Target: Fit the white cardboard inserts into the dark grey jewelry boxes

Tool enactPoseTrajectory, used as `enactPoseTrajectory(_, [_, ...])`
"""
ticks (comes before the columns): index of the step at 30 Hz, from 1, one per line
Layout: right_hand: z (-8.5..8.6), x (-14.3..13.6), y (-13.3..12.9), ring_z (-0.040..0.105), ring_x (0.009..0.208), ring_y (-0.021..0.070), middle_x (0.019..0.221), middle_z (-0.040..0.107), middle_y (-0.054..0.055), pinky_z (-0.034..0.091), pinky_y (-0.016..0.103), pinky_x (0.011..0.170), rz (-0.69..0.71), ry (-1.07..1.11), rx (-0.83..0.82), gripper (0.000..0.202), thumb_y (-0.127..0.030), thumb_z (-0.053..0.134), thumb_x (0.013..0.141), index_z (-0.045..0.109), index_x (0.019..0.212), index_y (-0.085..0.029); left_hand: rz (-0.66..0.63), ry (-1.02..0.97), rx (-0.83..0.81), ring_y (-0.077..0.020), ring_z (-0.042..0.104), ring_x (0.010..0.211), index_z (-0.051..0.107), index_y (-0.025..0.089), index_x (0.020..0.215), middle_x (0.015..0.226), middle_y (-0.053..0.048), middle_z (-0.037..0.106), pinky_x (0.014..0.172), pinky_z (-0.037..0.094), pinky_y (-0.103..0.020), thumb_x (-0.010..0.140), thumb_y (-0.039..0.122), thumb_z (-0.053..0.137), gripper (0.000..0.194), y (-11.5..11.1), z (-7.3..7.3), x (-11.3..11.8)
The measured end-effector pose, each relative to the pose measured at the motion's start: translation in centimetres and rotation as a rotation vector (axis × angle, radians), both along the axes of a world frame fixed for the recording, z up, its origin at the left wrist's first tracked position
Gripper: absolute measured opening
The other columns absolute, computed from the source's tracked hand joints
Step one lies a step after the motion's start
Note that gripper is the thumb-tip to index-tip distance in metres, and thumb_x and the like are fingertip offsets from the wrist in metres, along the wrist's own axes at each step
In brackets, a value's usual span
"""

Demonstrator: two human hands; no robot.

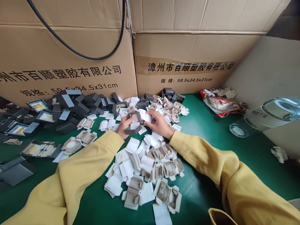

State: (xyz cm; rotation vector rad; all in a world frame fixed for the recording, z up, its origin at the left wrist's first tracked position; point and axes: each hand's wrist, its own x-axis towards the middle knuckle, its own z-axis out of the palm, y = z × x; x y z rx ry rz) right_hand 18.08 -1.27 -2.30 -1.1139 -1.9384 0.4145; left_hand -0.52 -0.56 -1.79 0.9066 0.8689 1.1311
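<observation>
My left hand point(123, 126) is closed around a small dark grey box point(133, 129), its thumb at the box's opening. Just to the right, my right hand point(159, 123) pinches a white folded card piece point(146, 116) close beside the box; whether the two touch I cannot tell. Below my hands spreads a loose pile of white and grey-brown folded card inserts point(161, 151). Beyond them, more card inserts point(173, 109) lie heaped with a few dark boxes. To the left sits a large heap of dark grey boxes point(79, 107), some open.
Two big printed cardboard cartons point(187, 47) wall off the back of the green table point(199, 190). A black cable point(93, 58) hangs in front of the left carton. At right lie a clear plastic bottle point(262, 117), a red snack packet point(220, 104) and crumpled paper point(278, 154).
</observation>
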Motion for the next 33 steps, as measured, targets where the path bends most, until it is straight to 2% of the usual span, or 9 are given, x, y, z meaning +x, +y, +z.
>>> enactPoseTrajectory(2, [-0.1, 0.0, 0.2, 0.05, 0.106, 0.0243, 0.111, 0.056, 0.012, 0.044, 0.04, 0.091, -0.006, -0.024, 0.038, 0.037, -0.034, 0.063, 0.075, 0.055, 0.107, -0.017, -0.015, 0.04, -0.022, -0.0175, 0.063, 0.064, 0.063, 0.013, 0.086, 0.072, -0.005, 0.066, 0.06, 0.05, -0.029, 0.063, 0.042, 0.07, 0.037, 0.0, 0.0, -0.1])
enactPoseTrajectory(6, [-0.4, 0.0, 0.3, 0.052, 0.101, 0.0235, 0.106, 0.056, 0.011, 0.045, 0.039, 0.09, -0.001, -0.005, 0.032, 0.037, -0.032, 0.063, 0.075, 0.055, 0.108, -0.016, -0.065, 0.116, -0.029, -0.0147, 0.059, 0.056, 0.062, 0.013, 0.084, 0.066, -0.002, 0.063, 0.052, 0.045, -0.025, 0.06, 0.043, 0.071, 0.039, -0.2, 0.3, 0.1])
enactPoseTrajectory(9, [-0.7, 0.1, 0.4, 0.054, 0.099, 0.0223, 0.111, 0.055, 0.011, 0.048, 0.038, 0.087, 0.012, 0.031, 0.011, 0.043, -0.028, 0.06, 0.077, 0.05, 0.117, -0.018, -0.092, 0.188, 0.008, -0.0123, 0.054, 0.051, 0.061, 0.013, 0.08, 0.062, 0.0, 0.061, 0.049, 0.041, -0.023, 0.057, 0.043, 0.073, 0.039, -0.4, 0.7, 0.2])
enactPoseTrajectory(13, [-0.9, 0.2, 0.3, 0.055, 0.099, 0.0209, 0.117, 0.052, 0.01, 0.051, 0.036, 0.083, 0.087, 0.042, 0.014, 0.057, -0.029, 0.057, 0.079, 0.036, 0.132, -0.022, -0.127, 0.25, 0.043, -0.0132, 0.055, 0.057, 0.062, 0.013, 0.084, 0.067, -0.001, 0.062, 0.052, 0.041, -0.023, 0.058, 0.044, 0.071, 0.042, -0.7, 0.8, 0.1])
enactPoseTrajectory(17, [-0.7, 0.4, -0.1, 0.046, 0.116, 0.0228, 0.126, 0.046, 0.011, 0.046, 0.037, 0.092, 0.15, 0.015, 0.074, 0.045, -0.034, 0.053, 0.083, 0.045, 0.125, -0.021, -0.124, 0.316, 0.059, -0.0133, 0.054, 0.06, 0.062, 0.013, 0.091, 0.07, -0.001, 0.062, 0.055, 0.041, -0.023, 0.06, 0.046, 0.069, 0.046, -1.0, 0.5, -0.3])
enactPoseTrajectory(19, [-0.4, 0.5, -0.4, 0.042, 0.121, 0.0235, 0.129, 0.044, 0.011, 0.043, 0.04, 0.097, 0.165, -0.01, 0.066, 0.045, -0.036, 0.052, 0.084, 0.044, 0.126, -0.022, -0.133, 0.351, 0.081, -0.0133, 0.054, 0.061, 0.062, 0.013, 0.092, 0.072, -0.001, 0.061, 0.056, 0.04, -0.023, 0.062, 0.047, 0.067, 0.046, -1.1, 0.4, -0.4])
enactPoseTrajectory(26, [0.5, 0.6, -0.7, 0.043, 0.12, 0.0242, 0.127, 0.048, 0.013, 0.04, 0.043, 0.1, 0.192, -0.043, -0.023, 0.043, -0.04, 0.049, 0.085, 0.045, 0.123, -0.02, -0.261, 0.442, 0.16, -0.0153, 0.052, 0.068, 0.063, 0.012, 0.082, 0.074, -0.003, 0.06, 0.064, 0.04, -0.026, 0.069, 0.044, 0.062, 0.034, -1.3, 0.9, -0.7])
enactPoseTrajectory(33, [0.9, 0.3, -0.5, 0.046, 0.117, 0.026, 0.124, 0.05, 0.011, 0.039, 0.046, 0.099, 0.186, -0.109, -0.107, 0.046, -0.036, 0.046, 0.087, 0.037, 0.131, -0.024, -0.209, 0.394, 0.092, -0.0182, 0.054, 0.074, 0.066, 0.014, 0.083, 0.077, -0.003, 0.061, 0.071, 0.041, -0.027, 0.07, 0.04, 0.063, 0.028, -1.6, 1.3, -0.9])
